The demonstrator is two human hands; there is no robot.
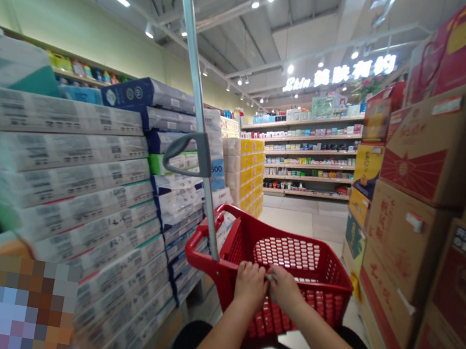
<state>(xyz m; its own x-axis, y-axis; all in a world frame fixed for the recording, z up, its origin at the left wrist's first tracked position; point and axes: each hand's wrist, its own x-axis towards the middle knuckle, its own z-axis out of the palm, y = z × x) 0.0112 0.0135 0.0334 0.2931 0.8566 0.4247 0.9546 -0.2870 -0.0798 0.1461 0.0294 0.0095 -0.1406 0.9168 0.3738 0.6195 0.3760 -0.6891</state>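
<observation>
A red rolling shopping basket (pixel 314 246) with perforated walls stands right in front of me. My left hand (pixel 251 283) is closed, its fingers curled over the basket's near rim. Close beside it, nearly touching, my right hand (pixel 284 290) is closed on the same rim, fingertips turned toward the left hand. From the basket's left end a long silver pole (pixel 194 68) rises, leaning to the left. A grey loop handle (pixel 189 154) is attached partway along the pole. My dark-clothed legs show on either side below the basket.
Packs of tissue paper (pixel 82 174) are piled high at the left. Cardboard cartons (pixel 406 225) line the right side. Yellow-and-white packs (pixel 249 171) stand farther along, before shelves of small goods (pixel 311 151). A pale tiled floor (pixel 297 214) runs between.
</observation>
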